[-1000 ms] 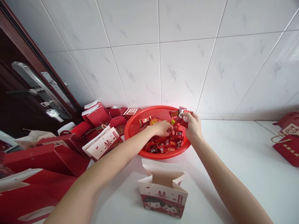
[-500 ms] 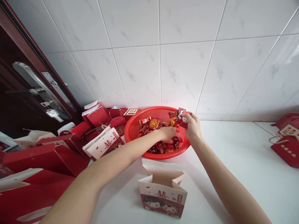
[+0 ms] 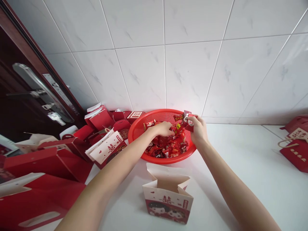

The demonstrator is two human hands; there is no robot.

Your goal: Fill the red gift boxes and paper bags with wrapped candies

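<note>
A red plastic basket [image 3: 137, 150] against the wall holds many wrapped candies [image 3: 174, 149]. Inside it, my left hand [image 3: 165, 129] reaches down with bent fingers around a red-wrapped piece at the candy pile; the fingertips are partly hidden. Over the basket's right rim, my right hand [image 3: 197, 128] grips several candy packets [image 3: 186, 121], red and dark, with one yellow patch. In front of the basket stands an open-topped paper bag [image 3: 168, 203], white and red with cartoon figures, touched by neither hand.
Red and white paper bags and boxes [image 3: 64, 154] crowd the left side. A dark door [image 3: 21, 106] with a metal handle and keys is beyond them. Small red bags [image 3: 295, 154] with rope handles sit at the far right. A tiled wall [image 3: 187, 73] rises behind the basket.
My left hand has moved left and slightly back within the basket, uncovering candies at the front right. My right hand holds its packets in nearly the same place.
</note>
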